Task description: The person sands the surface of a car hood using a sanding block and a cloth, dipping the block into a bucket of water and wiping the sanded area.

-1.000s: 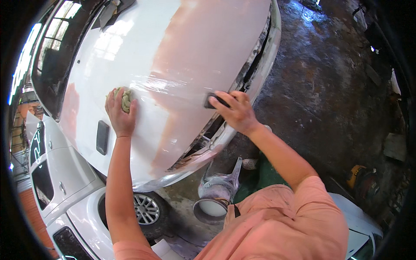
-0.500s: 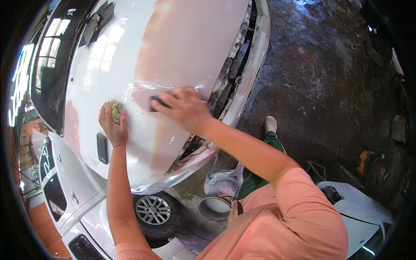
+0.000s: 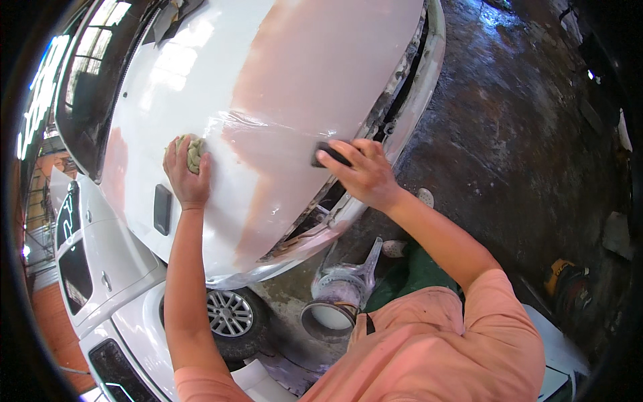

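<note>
A white car hood (image 3: 194, 100) with a wet pinkish patch (image 3: 315, 74) spreads out below me. My left hand (image 3: 187, 181) rests on the white part, its fingers curled round a crumpled pale green cloth (image 3: 195, 153). Close to the hood's front edge, my right hand (image 3: 367, 175) grips a black sanding block (image 3: 331, 155) against the pinkish patch. The block's underside is hidden. Beside my left wrist lies a second dark, rectangular block (image 3: 162, 210), untouched.
Dark folded sheets (image 3: 175, 19) lie near the windshield. Below the hood's front stands a pale bucket-like container (image 3: 328, 320) by my legs. Another white vehicle (image 3: 110, 281) is at the left, near a wheel (image 3: 231, 315). A yellow-and-black object (image 3: 566, 281) sits on the dark floor (image 3: 489, 134).
My right hand has slid the sanding block rightward, toward the hood's front edge. My left hand keeps the cloth at about the same spot on the hood. The whole view has shifted slightly.
</note>
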Demonstrator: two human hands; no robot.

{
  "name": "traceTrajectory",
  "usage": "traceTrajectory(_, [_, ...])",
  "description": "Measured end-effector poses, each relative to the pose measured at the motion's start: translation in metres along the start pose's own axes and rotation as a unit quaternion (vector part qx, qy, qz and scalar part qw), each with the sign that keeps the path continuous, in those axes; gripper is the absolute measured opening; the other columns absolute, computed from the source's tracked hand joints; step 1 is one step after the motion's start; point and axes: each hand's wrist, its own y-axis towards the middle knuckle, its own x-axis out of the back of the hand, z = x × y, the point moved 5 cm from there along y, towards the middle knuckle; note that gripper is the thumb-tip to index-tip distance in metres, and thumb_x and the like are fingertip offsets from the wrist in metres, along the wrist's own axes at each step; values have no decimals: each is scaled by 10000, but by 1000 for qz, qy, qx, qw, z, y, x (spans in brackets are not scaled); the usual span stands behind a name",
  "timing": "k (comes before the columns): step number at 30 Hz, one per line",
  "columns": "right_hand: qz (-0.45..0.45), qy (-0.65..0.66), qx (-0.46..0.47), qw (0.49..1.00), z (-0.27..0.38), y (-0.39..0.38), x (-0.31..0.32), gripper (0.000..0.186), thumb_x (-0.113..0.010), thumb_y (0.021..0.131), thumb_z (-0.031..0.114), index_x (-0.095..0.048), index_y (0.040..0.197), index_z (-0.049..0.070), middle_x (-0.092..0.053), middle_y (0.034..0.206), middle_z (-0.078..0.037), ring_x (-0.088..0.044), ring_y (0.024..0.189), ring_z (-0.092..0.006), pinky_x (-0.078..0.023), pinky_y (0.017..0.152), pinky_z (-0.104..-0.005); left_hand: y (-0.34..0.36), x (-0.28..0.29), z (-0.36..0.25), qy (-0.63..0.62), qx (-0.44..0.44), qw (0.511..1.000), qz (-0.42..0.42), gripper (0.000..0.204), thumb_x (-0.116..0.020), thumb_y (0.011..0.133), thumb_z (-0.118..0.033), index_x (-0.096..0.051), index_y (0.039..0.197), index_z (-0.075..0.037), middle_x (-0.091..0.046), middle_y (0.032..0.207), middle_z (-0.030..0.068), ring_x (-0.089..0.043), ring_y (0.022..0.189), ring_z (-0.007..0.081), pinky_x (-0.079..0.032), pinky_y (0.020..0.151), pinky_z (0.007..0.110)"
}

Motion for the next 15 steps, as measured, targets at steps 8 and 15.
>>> traceTrajectory(8, [36, 57, -31, 997, 91, 165, -100, 318, -629, 940, 189, -732, 1233, 121, -669, 1174, -84, -612, 1200, -307, -468, 1060, -494, 1, -5, 2, 8, 5, 1000, 13, 575, -729, 971, -347, -621, 1476, -95, -562, 1534, 206, -461, 1459, 420, -330, 1241, 538])
traceTrajectory(15, [-34, -27, 8, 999, 17, 29, -22, 507, -710, 852, 126, -720, 1344, 251, -627, 1378, 9, -566, 1148, -243, -458, 1019, -409, -6, 0, 6, 5, -7, 1000, 8, 594, -729, 987, -372, -609, 1498, -95, -529, 1570, 213, -453, 1467, 426, -323, 1246, 541])
